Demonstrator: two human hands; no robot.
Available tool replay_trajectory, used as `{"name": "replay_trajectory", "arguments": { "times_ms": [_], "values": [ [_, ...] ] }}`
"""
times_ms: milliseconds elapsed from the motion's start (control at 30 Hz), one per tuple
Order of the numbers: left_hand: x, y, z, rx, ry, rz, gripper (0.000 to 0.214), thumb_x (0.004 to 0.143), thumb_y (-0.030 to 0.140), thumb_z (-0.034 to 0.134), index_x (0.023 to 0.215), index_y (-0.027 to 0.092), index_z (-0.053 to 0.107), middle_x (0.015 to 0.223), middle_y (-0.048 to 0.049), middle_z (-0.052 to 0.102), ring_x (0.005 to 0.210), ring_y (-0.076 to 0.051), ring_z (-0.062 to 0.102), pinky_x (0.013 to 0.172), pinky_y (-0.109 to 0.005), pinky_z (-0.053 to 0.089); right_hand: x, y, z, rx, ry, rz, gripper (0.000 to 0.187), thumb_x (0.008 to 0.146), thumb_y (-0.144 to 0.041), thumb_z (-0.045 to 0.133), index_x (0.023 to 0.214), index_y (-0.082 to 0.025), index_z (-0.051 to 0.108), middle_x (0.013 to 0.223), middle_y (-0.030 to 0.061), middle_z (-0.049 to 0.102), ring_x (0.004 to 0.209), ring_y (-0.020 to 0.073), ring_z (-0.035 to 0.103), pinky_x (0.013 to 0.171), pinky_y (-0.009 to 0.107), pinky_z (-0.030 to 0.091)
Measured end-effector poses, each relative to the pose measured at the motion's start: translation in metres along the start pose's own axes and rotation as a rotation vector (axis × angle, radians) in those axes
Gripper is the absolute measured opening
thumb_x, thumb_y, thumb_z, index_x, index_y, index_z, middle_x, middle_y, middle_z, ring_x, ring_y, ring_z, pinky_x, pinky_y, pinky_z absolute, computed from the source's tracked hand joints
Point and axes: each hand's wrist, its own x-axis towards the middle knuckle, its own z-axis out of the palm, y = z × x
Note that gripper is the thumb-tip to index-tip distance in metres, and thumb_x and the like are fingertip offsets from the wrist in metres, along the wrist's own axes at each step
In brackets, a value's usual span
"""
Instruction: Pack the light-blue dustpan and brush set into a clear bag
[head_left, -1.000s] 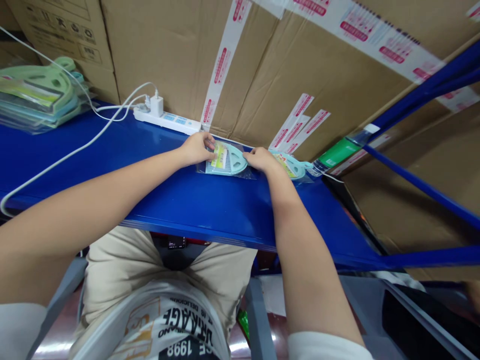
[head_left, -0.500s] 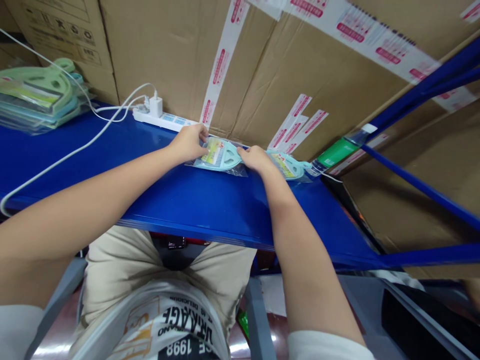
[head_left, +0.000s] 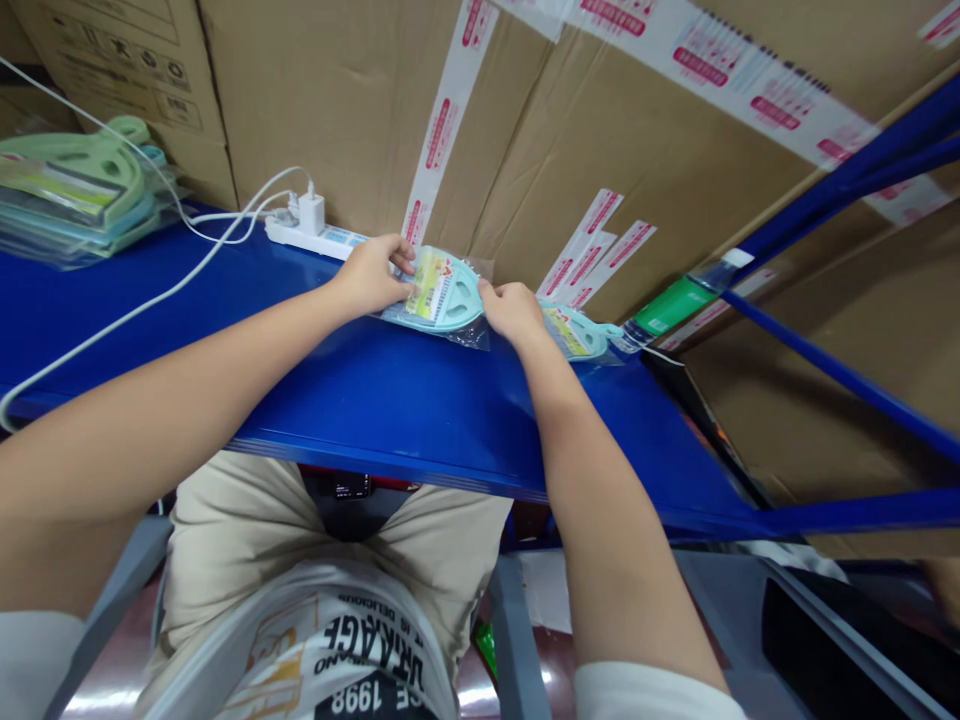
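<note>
A pale blue plastic item in a clear bag (head_left: 444,292), with a yellow and pink label, is tilted up off the blue shelf (head_left: 360,390). My left hand (head_left: 371,275) pinches its left edge. My right hand (head_left: 511,310) grips its right edge, fingers closed. A second bagged pale blue item (head_left: 581,335) lies flat on the shelf just right of my right hand.
A stack of bagged green and blue items (head_left: 71,195) sits at the far left. A white power strip (head_left: 319,238) with a plugged charger and white cables (head_left: 150,300) lies against taped cardboard boxes (head_left: 570,130). A green bottle (head_left: 675,305) lies at right by blue rack bars.
Both hands have lifted the bagged item off the shelf and tipped it up toward the boxes; a second ago it lay flat under my fingers.
</note>
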Motion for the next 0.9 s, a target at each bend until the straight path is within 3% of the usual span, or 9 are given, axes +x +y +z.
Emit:
{"name": "replay_trajectory", "arguments": {
  "times_ms": [267,433,900],
  "values": [
    [0.001,-0.002,-0.003,-0.045,0.027,0.042,0.036,0.063,0.013,0.079,0.094,0.021,0.061,0.096,-0.0023,0.072,0.078,-0.016,0.066,0.083,-0.034,0.055,-0.004,-0.004,-0.001,0.047,0.070,-0.033,0.051,0.105,-0.047,0.044,0.070,-0.020,0.069,0.080,0.0149,0.074,0.090,0.0285,0.070,0.076,0.034,0.046],
    [0.004,-0.005,-0.006,-0.066,0.066,0.032,0.039,0.062,0.012,0.080,0.096,0.021,0.064,0.093,-0.0019,0.071,0.089,-0.019,0.069,0.084,-0.032,0.056,-0.003,-0.003,0.002,0.059,0.117,-0.058,0.054,0.106,-0.048,0.039,0.066,-0.021,0.064,0.078,0.0150,0.072,0.086,0.0276,0.068,0.072,0.034,0.044],
    [0.003,0.003,-0.011,-0.225,0.050,-0.054,0.039,0.064,0.011,0.081,0.096,0.020,0.062,0.098,-0.0067,0.074,0.093,-0.022,0.070,0.085,-0.040,0.057,-0.007,-0.007,-0.005,0.057,0.095,-0.054,0.054,0.107,-0.049,0.036,0.068,-0.023,0.062,0.077,0.0123,0.070,0.087,0.0265,0.067,0.073,0.032,0.043]
  ]
}}
